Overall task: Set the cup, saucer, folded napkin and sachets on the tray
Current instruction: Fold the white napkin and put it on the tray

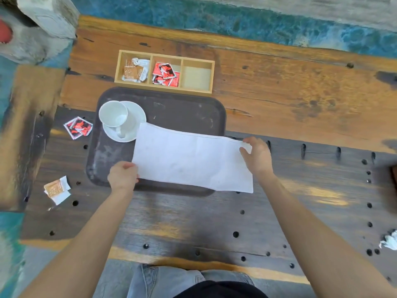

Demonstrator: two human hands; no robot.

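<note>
Napkin [191, 160] light, floppy (half over tray [182, 108] right edge): left hand [122, 175], right hand [256, 157] pinch its ends; fold gently.

White cup [113, 114] on saucer [131, 127], upper left of brown tray [184, 108]; white napkin [191, 158] spread across centre; sachets [78, 127] at frame left.

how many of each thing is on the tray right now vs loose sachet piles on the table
On the tray:
cup: 1
saucer: 1
napkin: 1, partly on
Loose piles on the table:
red sachets: 1
brown sachets: 1
Total: 5
</note>
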